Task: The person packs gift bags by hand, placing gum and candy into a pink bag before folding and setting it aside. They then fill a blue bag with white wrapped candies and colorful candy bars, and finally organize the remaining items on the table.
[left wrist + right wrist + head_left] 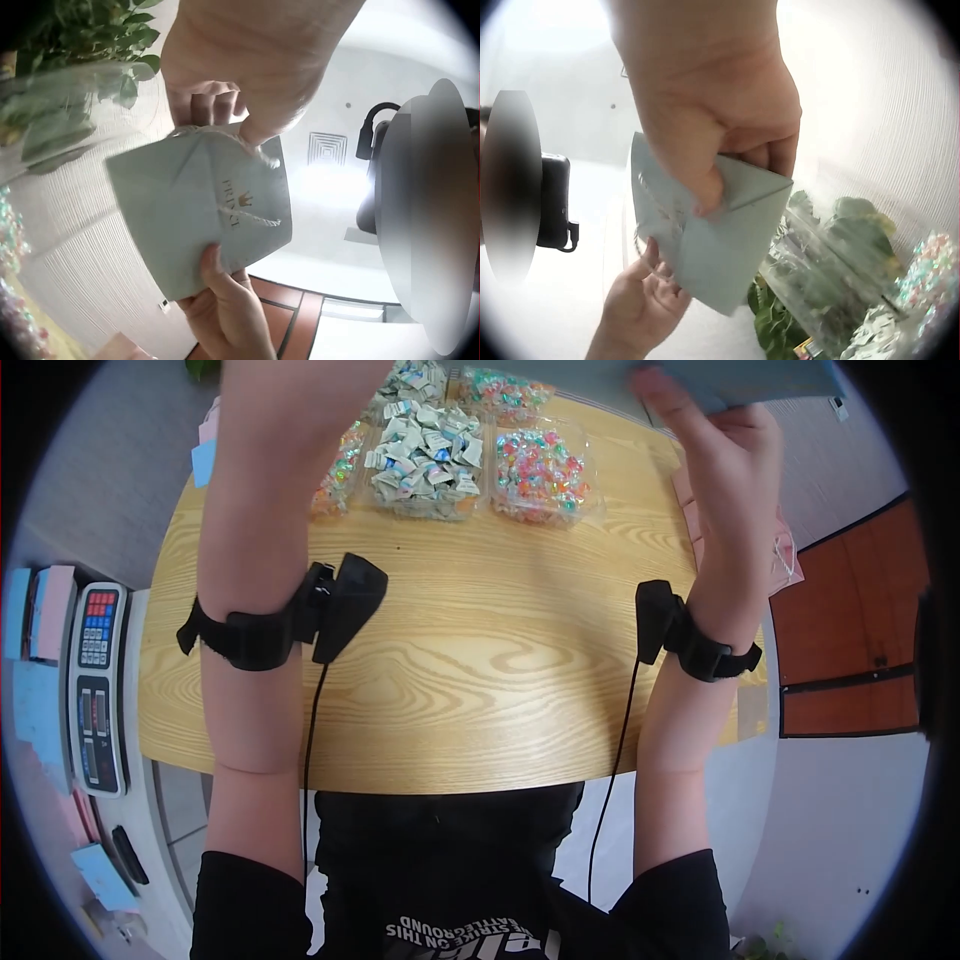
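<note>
A pale blue-green paper gift bag (172, 210) with white rope handles and a gold crown print is held up between both hands. In the left wrist view my left hand (247, 75) pinches the bag's edge where the rope is fixed, fingers curled behind it. My right hand (727, 120) grips the opposite end, thumb flat on the front face and fingers round the folded base in the right wrist view. From the head view only the bag's lower side (770, 382) shows at the top edge; the left hand itself is out of that frame.
Clear plastic boxes of wrapped white sachets (425, 460) and colourful candies (540, 470) stand at the far side of the wooden table (450, 660). A pink paper bag (785, 555) is at the right edge. At left is a scale (97, 690); a leafy plant (90, 45) stands beyond.
</note>
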### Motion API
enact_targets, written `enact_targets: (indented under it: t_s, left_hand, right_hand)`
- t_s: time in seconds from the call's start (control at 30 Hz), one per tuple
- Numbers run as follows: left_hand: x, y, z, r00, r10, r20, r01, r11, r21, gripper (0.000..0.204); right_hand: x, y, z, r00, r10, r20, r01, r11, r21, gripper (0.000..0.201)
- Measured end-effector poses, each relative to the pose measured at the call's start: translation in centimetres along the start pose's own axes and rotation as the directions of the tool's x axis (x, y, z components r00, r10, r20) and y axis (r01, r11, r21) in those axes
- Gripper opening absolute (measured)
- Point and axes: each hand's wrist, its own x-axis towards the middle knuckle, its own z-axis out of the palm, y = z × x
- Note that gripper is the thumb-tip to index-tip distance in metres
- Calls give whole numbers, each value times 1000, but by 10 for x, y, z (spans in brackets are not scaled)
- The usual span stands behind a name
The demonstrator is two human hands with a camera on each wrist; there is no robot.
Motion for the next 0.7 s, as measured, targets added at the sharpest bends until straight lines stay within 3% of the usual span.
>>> enact_targets:
  t_s: [0.03,0.07,0.1,0.13,0.2,0.27,0.33,0.37,0.43,0.47,0.53,0.57,0.63,0.67,0.7]
  left_hand:
    - [1,-16,-1,995,-52,-82,55,998,27,44]
    - [3,-24,0,981,-102,-165,112,993,48,46]
    - [-2,-11,19,963,-198,-185,206,978,24,40]
    - [-4,-4,23,963,-193,-185,202,979,31,40]
    - [-3,5,24,932,-338,-127,346,937,45,36]
    - [-5,3,14,952,-270,-141,285,953,103,30]
    - [-5,2,-10,914,-189,-359,201,980,-5,27]
    - [-6,23,-21,879,-275,-390,267,961,-77,18]
    - [-23,14,-95,829,-310,-465,376,925,53,36]
    - [-32,13,-123,781,-354,-515,448,892,66,32]
    - [-61,6,-189,663,-450,-598,617,781,96,25]
    - [-83,0,-224,592,-496,-636,707,698,113,23]
    - [-125,-8,-272,358,-643,-677,758,623,-191,19]
    - [-143,-10,-294,359,-641,-679,762,621,-183,19]
    - [-162,-11,-314,296,-724,-623,861,484,-154,18]
  right_hand:
    - [2,1,1,997,8,-71,2,990,138,29]
    - [3,-9,7,997,3,-72,8,990,140,29]
    - [5,-28,16,974,143,-173,-87,951,298,33]
    - [6,-38,21,924,294,-244,-158,875,458,38]
    - [2,-26,25,948,219,-233,-87,878,471,40]
    - [0,-28,26,962,140,-235,-1,861,509,43]
    - [-6,-51,14,962,272,19,-271,947,171,43]
    - [-4,-52,18,964,265,16,-262,944,201,43]
    - [-2,-51,23,926,199,-322,-247,962,-116,41]
    - [-1,-53,22,922,205,-330,-248,964,-93,41]
    - [-2,-55,19,946,10,-324,-185,838,-513,40]
    - [6,-2,-42,958,158,-240,-235,911,-340,35]
    - [7,9,-54,955,158,-252,-242,906,-348,36]
    - [7,12,-57,954,152,-257,-243,896,-372,36]
    - [8,17,-60,954,154,-256,-243,898,-366,36]
